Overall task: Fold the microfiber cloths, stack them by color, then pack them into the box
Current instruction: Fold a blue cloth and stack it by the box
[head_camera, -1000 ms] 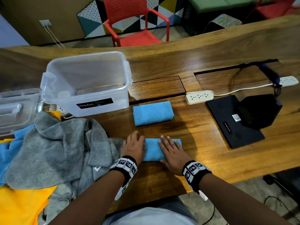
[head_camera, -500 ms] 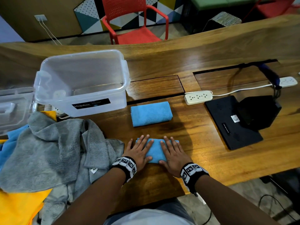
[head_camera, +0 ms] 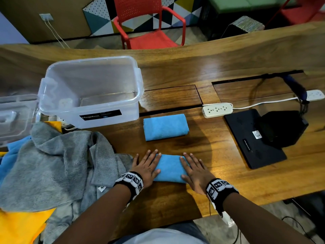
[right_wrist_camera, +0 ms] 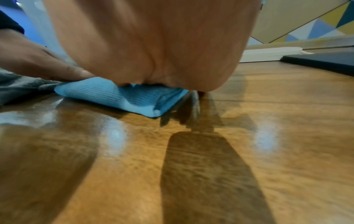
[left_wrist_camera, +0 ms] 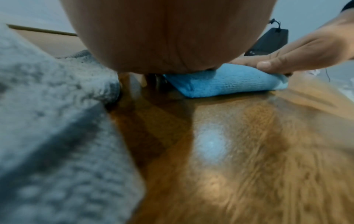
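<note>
Both hands lie flat with straight fingers, the left hand and right hand pressing the ends of a folded blue cloth near the surface's front edge. It looks soft, light and springy; best lifted by its short ends. The box label reads "Megabox".

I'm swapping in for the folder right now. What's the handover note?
Left hand and right hand: both flat, pressing the ends of the near blue cloth, already folded.
Second folded blue cloth lies beside the box, which holds nothing.
Left: stack the blues, fold the grey cloth, yellow cloth and the rest of the pile, pack all.
</note>
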Motion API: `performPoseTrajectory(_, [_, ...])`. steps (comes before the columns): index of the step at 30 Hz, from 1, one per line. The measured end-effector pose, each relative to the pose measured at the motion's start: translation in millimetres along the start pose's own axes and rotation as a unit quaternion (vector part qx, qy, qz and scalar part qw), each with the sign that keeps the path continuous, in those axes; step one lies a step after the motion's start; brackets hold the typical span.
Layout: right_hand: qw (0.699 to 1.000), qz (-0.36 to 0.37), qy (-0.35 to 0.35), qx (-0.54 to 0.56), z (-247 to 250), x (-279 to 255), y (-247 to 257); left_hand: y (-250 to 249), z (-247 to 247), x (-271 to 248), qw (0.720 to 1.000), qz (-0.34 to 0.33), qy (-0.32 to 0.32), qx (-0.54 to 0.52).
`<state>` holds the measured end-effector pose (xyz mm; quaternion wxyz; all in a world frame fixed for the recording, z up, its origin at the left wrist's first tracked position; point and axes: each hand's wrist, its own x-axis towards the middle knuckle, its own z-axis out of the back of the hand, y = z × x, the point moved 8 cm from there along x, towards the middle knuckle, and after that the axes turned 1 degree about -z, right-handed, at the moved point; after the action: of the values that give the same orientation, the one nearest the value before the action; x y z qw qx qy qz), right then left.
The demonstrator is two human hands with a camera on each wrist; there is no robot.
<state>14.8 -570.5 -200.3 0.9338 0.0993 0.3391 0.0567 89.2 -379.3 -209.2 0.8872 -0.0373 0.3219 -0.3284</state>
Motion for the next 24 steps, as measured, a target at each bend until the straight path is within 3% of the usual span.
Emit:
performPoseTrajectory(5, [0.999,-0.013,0.012,-0.03,-4,-3,-2,-2,3,-3,0.999,0.009,-0.005,0.038])
performPoseTrajectory(10, [0.997,-0.035,-0.068,0.009,23,-7,6,-8,26,-11,0.997,0.02,-0.071,0.032])
performPoseTrajectory(15, [0.997,-0.062,-0.035,0.014,39,8,18,-2,34,-8,0.993,0.098,-0.001,-0.063])
performPoseTrajectory(19, [0.998,-0.062,-0.016,0.02,37,9,22,5,26,-18,0.991,0.112,0.046,-0.055])
performPoseTrajectory(24, [0.996,-0.039,-0.018,0.072,42,2,23,5,20,-22,0.98,0.094,0.044,-0.169])
